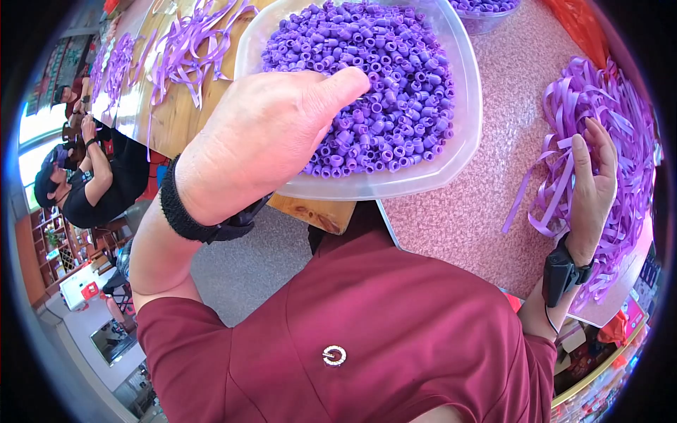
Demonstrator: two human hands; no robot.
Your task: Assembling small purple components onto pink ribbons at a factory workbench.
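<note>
My left hand (264,130) is over a translucent plastic tub (469,134) heaped with small purple hollow plastic cord ends (416,92). Its thumb points to the right, near the pieces. The other fingers curl under the palm and are mostly hidden, so I cannot make out what they pinch. At the right, my right hand (596,180) rests against a large pile of purple ribbons (627,134). Its thumb and fingers are stretched and apart, with ribbon strands beside the thumb; none is clearly gripped.
More purple ribbons (194,53) lie on the wooden table (169,130) at the far left. A second tub (486,21) of purple pieces stands at the back, near a red plastic bag (578,25). Another person (92,176) in black sits at the left. The pinkish speckled tabletop (451,225) ends near my body.
</note>
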